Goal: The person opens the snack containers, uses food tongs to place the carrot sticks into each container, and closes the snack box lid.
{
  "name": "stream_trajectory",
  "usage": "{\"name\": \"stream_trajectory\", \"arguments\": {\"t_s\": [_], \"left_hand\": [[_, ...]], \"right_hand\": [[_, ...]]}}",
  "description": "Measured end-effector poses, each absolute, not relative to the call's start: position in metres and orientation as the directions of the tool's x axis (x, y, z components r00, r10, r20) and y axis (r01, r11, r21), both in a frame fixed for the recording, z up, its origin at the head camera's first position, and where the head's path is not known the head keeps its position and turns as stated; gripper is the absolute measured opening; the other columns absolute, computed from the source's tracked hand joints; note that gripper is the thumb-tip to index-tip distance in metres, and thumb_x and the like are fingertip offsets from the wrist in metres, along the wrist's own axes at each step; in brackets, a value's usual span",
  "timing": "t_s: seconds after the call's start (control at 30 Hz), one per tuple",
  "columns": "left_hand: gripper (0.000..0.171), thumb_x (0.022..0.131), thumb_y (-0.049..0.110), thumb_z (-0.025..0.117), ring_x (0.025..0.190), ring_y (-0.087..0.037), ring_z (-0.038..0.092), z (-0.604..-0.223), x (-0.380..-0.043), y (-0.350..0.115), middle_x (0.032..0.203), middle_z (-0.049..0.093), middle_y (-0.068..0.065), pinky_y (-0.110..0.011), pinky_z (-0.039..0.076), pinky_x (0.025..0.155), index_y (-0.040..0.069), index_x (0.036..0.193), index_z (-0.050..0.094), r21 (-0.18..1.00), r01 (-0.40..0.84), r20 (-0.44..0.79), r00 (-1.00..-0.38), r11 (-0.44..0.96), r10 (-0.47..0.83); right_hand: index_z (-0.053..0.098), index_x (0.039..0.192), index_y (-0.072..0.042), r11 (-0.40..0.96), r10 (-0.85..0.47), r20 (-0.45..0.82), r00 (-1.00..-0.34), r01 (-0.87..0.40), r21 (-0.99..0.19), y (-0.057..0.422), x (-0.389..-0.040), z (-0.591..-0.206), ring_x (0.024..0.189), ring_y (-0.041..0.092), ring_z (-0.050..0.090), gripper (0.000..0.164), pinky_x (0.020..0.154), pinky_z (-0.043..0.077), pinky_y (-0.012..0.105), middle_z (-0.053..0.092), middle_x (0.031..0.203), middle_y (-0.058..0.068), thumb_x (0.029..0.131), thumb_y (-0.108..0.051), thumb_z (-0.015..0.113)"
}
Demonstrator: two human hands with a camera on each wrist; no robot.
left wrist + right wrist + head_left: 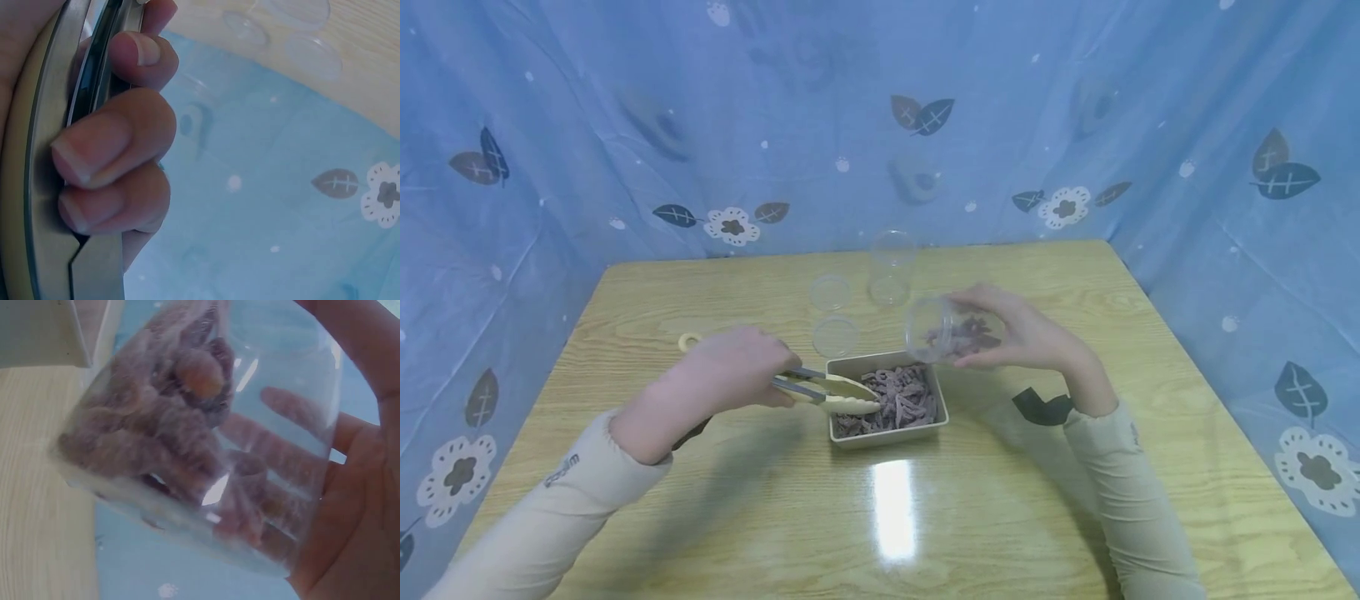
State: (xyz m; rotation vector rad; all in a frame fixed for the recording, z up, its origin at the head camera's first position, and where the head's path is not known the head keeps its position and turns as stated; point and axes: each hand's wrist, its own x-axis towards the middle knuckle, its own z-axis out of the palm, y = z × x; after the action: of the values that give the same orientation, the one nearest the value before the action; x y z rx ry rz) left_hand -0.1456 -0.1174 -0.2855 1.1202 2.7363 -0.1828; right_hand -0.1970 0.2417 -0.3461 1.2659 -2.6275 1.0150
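Note:
My left hand (730,371) grips a pair of metal tongs (47,162) with cream scalloped tips (852,407). The tips are spread apart over a beige rectangular box (891,437) that holds purplish-grey dried strips (912,398). Fingers curl round the metal arms in the left wrist view. A clear plastic jar (946,332) lies tilted on its side in my right hand (1033,329), its mouth toward the left, over the box's far right corner. Purplish pieces (156,431) sit inside it, and the fingers show through its wall.
Behind the box stands another clear jar (891,271), with two clear round lids (830,292) beside it on the wood-grain table (760,517). A cream ring (688,342) shows beyond my left hand. Blue patterned cloth (842,125) hangs around the table's back and sides.

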Motion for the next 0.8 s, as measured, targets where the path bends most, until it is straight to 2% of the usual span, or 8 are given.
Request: {"name": "stream_trajectory", "arguments": {"t_s": [0.13, 0.23, 0.37, 0.43, 0.6, 0.8], "left_hand": [[0.024, 0.071, 0.038, 0.077, 0.054, -0.005, 0.044, -0.285, -0.145, -0.122, 0.066, 0.057, 0.012, -0.024, 0.043, 0.053, 0.018, 0.081, 0.068, -0.052, 0.714, -0.164, -0.695, 0.698, 0.7], [0.026, 0.07, 0.04, 0.077, 0.053, -0.003, 0.043, -0.285, -0.144, -0.126, 0.066, 0.056, 0.012, -0.023, 0.042, 0.051, 0.019, 0.081, 0.068, -0.056, 0.723, -0.114, -0.69, 0.689, 0.714], [0.026, 0.07, 0.04, 0.077, 0.052, -0.002, 0.043, -0.285, -0.144, -0.132, 0.066, 0.055, 0.013, -0.022, 0.04, 0.049, 0.019, 0.083, 0.068, -0.034, 0.723, -0.074, -0.69, 0.69, 0.72], [0.025, 0.071, 0.04, 0.077, 0.052, -0.002, 0.041, -0.286, -0.145, -0.135, 0.065, 0.053, 0.014, -0.022, 0.039, 0.048, 0.02, 0.082, 0.067, -0.014, 0.72, -0.063, -0.693, 0.694, 0.718], [0.022, 0.074, 0.04, 0.074, 0.051, -0.002, 0.038, -0.289, -0.146, -0.142, 0.063, 0.049, 0.016, -0.02, 0.035, 0.048, 0.022, 0.078, 0.064, 0.036, 0.712, -0.036, -0.701, 0.701, 0.713], [0.021, 0.077, 0.041, 0.072, 0.053, -0.002, 0.039, -0.288, -0.145, -0.15, 0.07, 0.055, 0.015, -0.021, 0.035, 0.049, 0.022, 0.085, 0.066, 0.084, 0.685, -0.001, -0.726, 0.724, 0.688]], "right_hand": [[0.046, 0.135, -0.009, 0.48, -0.685, 0.262, -0.68, -0.691, -0.54, 0.242, -0.196, -0.345, 0.11, 0.021, 0.053, 0.08, 0.093, 0.046, 0.04, 0.055, 0.126, 0.005, 0.069, -0.039, 0.079], [0.044, 0.136, -0.011, 0.492, -0.694, 0.22, -0.685, -0.675, -0.55, 0.241, -0.195, -0.345, 0.098, 0.018, 0.056, 0.081, 0.082, 0.05, 0.036, 0.056, 0.122, 0.004, 0.07, -0.041, 0.078], [0.043, 0.137, -0.009, 0.496, -0.71, 0.184, -0.68, -0.669, -0.554, 0.24, -0.193, -0.344, 0.083, 0.015, 0.056, 0.081, 0.07, 0.052, 0.031, 0.057, 0.113, 0.005, 0.07, -0.036, 0.08], [0.044, 0.137, -0.009, 0.504, -0.713, 0.171, -0.68, -0.667, -0.549, 0.239, -0.193, -0.343, 0.083, 0.015, 0.057, 0.082, 0.07, 0.052, 0.03, 0.057, 0.113, 0.005, 0.069, -0.034, 0.081], [0.045, 0.137, -0.011, 0.539, -0.714, 0.135, -0.687, -0.662, -0.52, 0.238, -0.191, -0.343, 0.084, 0.012, 0.058, 0.082, 0.072, 0.052, 0.028, 0.056, 0.117, 0.005, 0.069, -0.041, 0.079], [0.046, 0.137, -0.019, 0.589, -0.707, 0.085, -0.702, -0.651, -0.479, 0.232, -0.185, -0.344, 0.084, 0.008, 0.053, 0.081, 0.072, 0.05, 0.025, 0.053, 0.118, -0.001, 0.068, -0.047, 0.078]]}}
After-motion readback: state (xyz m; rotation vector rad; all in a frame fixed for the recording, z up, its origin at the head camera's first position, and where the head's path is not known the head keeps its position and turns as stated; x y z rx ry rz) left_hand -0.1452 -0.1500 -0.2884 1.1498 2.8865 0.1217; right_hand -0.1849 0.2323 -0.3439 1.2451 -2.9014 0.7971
